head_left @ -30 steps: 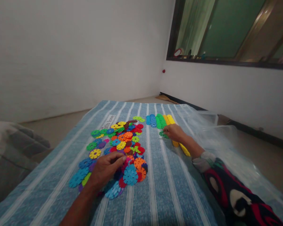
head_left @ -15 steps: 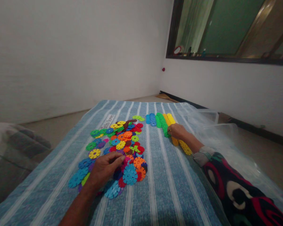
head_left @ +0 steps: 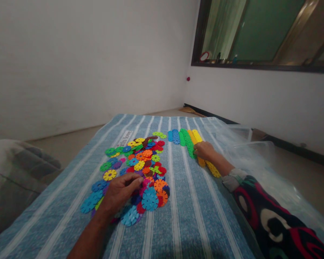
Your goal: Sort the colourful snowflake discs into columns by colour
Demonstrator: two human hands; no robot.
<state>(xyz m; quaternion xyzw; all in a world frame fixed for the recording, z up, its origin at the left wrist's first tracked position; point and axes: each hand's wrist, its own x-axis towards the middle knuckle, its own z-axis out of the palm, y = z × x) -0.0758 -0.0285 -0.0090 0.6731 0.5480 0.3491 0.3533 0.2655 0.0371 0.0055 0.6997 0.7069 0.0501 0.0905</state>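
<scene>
My left hand (head_left: 121, 189) rests over a loose pile of plastic snowflake discs, its thumb and forefinger closed together beside some pink discs (head_left: 145, 184). Whatever lies between those fingertips is hidden. A large light blue disc (head_left: 150, 199) lies just right of the hand, and a yellow disc (head_left: 109, 175) beyond it. My right hand (head_left: 205, 150) reaches across an orange row (head_left: 201, 162), fingers closed at the near end of a long green row (head_left: 189, 144); the fingertips hide what they hold. Right of it runs a yellow row (head_left: 213, 169), partly under the wrist.
Two blue rows (head_left: 175, 137) and a shorter green row (head_left: 181, 138) stand left of the long green one. Several light green discs (head_left: 160, 135) lie at the back. Clear plastic containers (head_left: 253, 153) are at the right edge of the striped cloth (head_left: 189, 223). Grey fabric (head_left: 18, 183) shows at left.
The view has shifted very slightly. Both hands stay at the same places, the left at the pile and the right at the green row.
</scene>
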